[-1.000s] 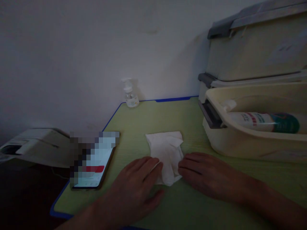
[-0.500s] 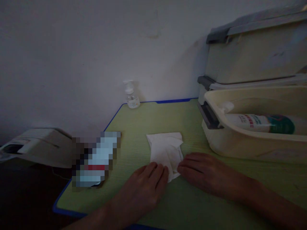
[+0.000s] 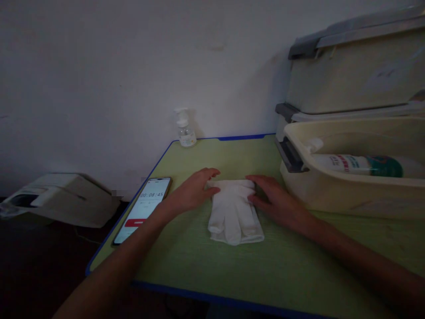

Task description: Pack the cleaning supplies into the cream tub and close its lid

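Note:
A pair of white gloves (image 3: 234,208), or one folded glove, lies flat on the green table (image 3: 179,266), its fingers bent toward the near side. I cannot tell whether there is one glove or two. By the far left corner of the cloth, my left hand (image 3: 197,188) has its thumb and fingers spread apart around the edge. My right hand (image 3: 274,199) is at the far right corner, thumb and forefinger apart, the tips touching the glove's side.
A phone (image 3: 146,204) with a running timer lies at the left edge, partly behind my left forearm. A pump bottle (image 3: 187,133) stands by the wall. On the right, a cream bin (image 3: 332,195) holds a white and green bottle (image 3: 361,165), with lidded boxes (image 3: 348,84) behind.
Both hands have moved from the near edge of the white gloves to the far corners, and their fingers have spread. The folded finger parts now show at the near side.

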A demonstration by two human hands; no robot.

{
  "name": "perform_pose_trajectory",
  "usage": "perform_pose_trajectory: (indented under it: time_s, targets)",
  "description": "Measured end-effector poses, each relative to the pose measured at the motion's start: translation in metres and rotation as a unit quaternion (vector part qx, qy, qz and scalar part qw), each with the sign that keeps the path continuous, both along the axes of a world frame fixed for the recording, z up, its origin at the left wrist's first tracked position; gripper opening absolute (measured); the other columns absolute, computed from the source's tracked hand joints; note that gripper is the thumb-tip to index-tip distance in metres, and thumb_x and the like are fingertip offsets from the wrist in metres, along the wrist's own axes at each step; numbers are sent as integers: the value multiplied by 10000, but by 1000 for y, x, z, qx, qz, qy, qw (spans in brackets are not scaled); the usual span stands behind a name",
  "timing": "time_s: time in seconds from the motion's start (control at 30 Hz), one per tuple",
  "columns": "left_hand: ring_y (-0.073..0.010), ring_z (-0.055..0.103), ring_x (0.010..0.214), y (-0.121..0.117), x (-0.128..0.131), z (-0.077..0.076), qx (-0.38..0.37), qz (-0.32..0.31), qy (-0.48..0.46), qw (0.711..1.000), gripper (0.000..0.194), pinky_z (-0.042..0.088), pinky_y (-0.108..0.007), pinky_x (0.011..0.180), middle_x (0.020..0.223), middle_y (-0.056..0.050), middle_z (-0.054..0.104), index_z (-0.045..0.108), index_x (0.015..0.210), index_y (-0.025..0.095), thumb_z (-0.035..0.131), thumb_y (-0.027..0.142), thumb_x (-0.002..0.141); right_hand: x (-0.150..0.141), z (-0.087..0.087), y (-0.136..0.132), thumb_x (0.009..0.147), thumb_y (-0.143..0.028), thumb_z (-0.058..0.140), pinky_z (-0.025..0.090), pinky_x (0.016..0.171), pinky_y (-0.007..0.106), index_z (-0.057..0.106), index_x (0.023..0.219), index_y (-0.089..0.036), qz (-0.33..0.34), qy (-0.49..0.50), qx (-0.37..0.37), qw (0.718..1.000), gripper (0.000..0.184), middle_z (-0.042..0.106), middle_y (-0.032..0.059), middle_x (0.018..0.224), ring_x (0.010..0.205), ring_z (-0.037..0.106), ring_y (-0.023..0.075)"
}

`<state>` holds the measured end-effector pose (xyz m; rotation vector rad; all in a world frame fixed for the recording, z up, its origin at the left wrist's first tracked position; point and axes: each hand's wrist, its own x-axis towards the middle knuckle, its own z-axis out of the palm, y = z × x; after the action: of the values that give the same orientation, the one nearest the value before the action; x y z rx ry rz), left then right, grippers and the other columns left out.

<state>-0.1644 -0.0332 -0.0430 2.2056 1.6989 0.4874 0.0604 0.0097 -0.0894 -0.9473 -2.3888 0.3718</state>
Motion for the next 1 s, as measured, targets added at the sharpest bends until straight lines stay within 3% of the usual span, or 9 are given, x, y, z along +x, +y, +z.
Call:
perform_pose_trajectory:
  time_s: [0.13, 0.27, 0.4, 0.53, 0.67, 0.83, 1.0]
  targets:
    - [-192, 562, 979, 25, -4, -8, -58, -19, 7, 998, 392, 438, -323, 844, 1116, -126, 575, 490, 1147, 96, 539, 175, 766, -3, -2, 7, 804, -221, 503, 409, 913, 460, 444, 1218, -123, -9, -23, -56, 998, 429, 538, 143, 1178, 1102, 491, 248]
    - [-194, 576, 878, 39, -7, -11, -83, -31, 19, 996, 455, 438, -303, 780, 988, -102, 608, 511, 1125, 84, 604, 177, 690, -11, 5, 16, 746, -151, 561, 400, 919, 417, 424, 1235, -105, -10, -44, -109, 993, 510, 532, 151, 1176, 1094, 492, 239]
    - [-163, 564, 705, 49, -8, -10, -115, -44, 24, 992, 382, 423, -245, 619, 805, -39, 608, 579, 987, 88, 643, 212, 632, -20, 12, 24, 678, -70, 587, 459, 766, 313, 423, 1207, -115, 2, -42, -143, 989, 555, 573, 115, 1036, 914, 562, 192]
    - [-142, 527, 631, 52, -5, -4, -121, -49, 23, 991, 222, 376, -225, 555, 695, -1, 574, 598, 776, 108, 658, 207, 586, -25, 21, 24, 601, -30, 611, 436, 649, 263, 483, 1116, -134, -18, -54, -127, 990, 540, 584, 82, 948, 796, 566, 174]
    - [-133, 514, 625, 40, -1, 7, -96, -45, 16, 994, 160, 363, -222, 548, 696, 9, 563, 571, 739, 132, 634, 176, 599, -23, 32, 15, 630, -33, 579, 407, 580, 223, 525, 1027, -150, 5, -33, -134, 990, 418, 607, 20, 787, 682, 569, 139]
    - [-144, 523, 653, 7, 8, 23, -46, -28, 15, 998, 107, 349, -238, 560, 724, 0, 583, 566, 750, 148, 591, 128, 648, -18, 50, -10, 638, -10, 563, 394, 544, 211, 557, 893, -151, 4, 3, -124, 992, 291, 606, -10, 697, 614, 568, 123]
    - [-152, 543, 686, -28, 18, 22, 32, -25, 43, 998, 82, 403, -266, 624, 731, -2, 600, 583, 755, 159, 552, 95, 714, -11, 47, -34, 626, 26, 547, 393, 527, 208, 574, 846, -141, 22, 20, -49, 998, 277, 591, -8, 657, 582, 546, 115]
